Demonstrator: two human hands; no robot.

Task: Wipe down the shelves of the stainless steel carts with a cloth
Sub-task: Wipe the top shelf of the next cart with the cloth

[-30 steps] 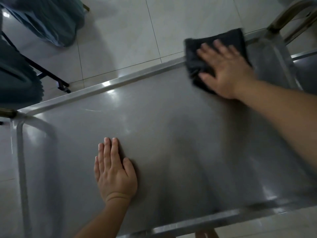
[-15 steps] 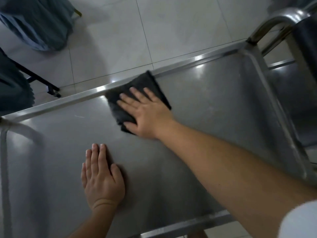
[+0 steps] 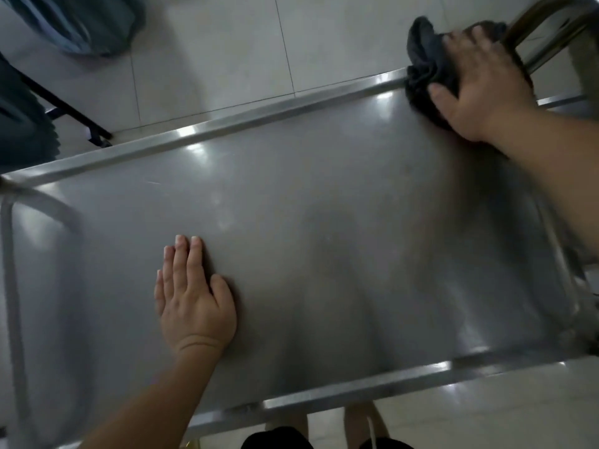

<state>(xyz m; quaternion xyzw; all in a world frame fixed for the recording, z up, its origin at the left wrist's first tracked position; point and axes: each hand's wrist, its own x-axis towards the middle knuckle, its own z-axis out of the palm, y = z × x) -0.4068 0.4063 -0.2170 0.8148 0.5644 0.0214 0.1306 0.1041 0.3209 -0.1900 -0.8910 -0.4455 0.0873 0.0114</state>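
The right hand (image 3: 479, 82) has swung back out to the far right corner of the shelf (image 3: 324, 238), having been near the middle of the far rail (image 3: 259, 116) half a second ago. The cloth (image 3: 428, 63) has gone with it and now sits bunched up on the rail at that corner, partly hanging over the edge, right beside the cart's handle (image 3: 551, 24). The hand lies on top of it with fingers spread and slightly bent, pressing down; whether it actually grips the cloth I cannot tell. The left hand (image 3: 194, 296) has not budged: flat, fingers straight and together, palm on the near left part of the shelf, steadying the cart. To my eye that is a back-and-forth pass along the far edge, with the nearer part of the shelf probably still to do.
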